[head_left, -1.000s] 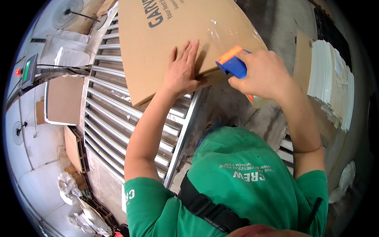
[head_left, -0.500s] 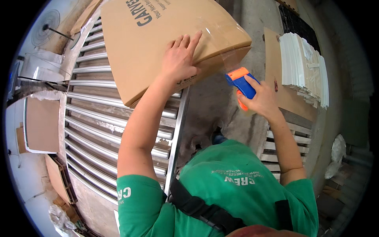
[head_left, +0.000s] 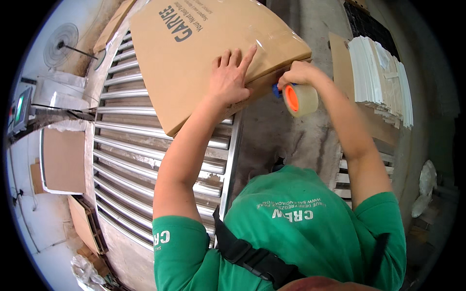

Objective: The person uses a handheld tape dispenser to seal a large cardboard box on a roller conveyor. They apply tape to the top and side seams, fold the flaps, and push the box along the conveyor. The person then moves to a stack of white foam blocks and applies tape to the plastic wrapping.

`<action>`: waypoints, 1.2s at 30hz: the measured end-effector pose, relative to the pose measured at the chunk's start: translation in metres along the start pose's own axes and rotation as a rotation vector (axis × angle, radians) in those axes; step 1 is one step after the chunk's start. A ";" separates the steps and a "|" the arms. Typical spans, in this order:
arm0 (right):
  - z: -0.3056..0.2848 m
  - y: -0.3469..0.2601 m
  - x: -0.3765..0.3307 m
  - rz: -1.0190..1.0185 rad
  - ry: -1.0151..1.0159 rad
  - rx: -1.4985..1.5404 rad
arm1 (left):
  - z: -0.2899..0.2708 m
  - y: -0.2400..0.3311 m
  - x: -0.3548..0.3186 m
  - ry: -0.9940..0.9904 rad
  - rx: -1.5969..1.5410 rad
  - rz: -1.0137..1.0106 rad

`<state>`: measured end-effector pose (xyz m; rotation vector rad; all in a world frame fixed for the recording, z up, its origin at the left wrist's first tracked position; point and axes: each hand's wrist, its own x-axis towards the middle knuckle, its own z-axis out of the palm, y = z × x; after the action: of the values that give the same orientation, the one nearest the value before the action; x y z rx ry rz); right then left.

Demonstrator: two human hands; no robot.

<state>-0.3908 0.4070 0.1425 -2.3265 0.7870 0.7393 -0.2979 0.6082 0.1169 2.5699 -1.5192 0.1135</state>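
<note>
A large brown cardboard box [head_left: 194, 63] lies on the roller conveyor [head_left: 160, 167], with clear tape over its right end. My left hand [head_left: 229, 80] rests on top near the box's front edge, fingers spread and the thumb over the side. At the box's right corner, my right hand [head_left: 298, 75] is closed around a tape dispenser [head_left: 291, 98] with an orange hub, a roll of clear tape and a blue body. Most of the blue body is hidden behind the hand. The dispenser is close against the box's near side; contact cannot be made out.
White and tan flat boards [head_left: 376, 80] are stacked on the right, above a slatted pallet [head_left: 343, 177]. Left of the conveyor are a fan [head_left: 61, 45], a screen [head_left: 20, 107] and a leaning brown panel [head_left: 63, 160]. Plastic wrap [head_left: 425, 189] lies far right.
My right hand has moved up and left to the box's corner and turned the dispenser, so its tape roll now shows. My left hand stays on the box.
</note>
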 end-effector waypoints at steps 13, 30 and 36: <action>0.050 0.031 0.073 -0.187 -0.186 -0.369 | 0.027 0.019 0.089 -0.106 -0.047 0.199; 0.033 -0.214 -0.105 -0.597 0.406 -0.150 | 0.018 -0.106 -0.164 0.573 -0.504 -0.178; 0.072 -0.210 -0.086 -0.340 0.375 -0.290 | 0.025 -0.104 -0.163 0.602 -0.575 -0.092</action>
<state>-0.3310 0.6251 0.2186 -2.8133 0.4303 0.2840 -0.2859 0.7938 0.0596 1.9046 -1.0168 0.3446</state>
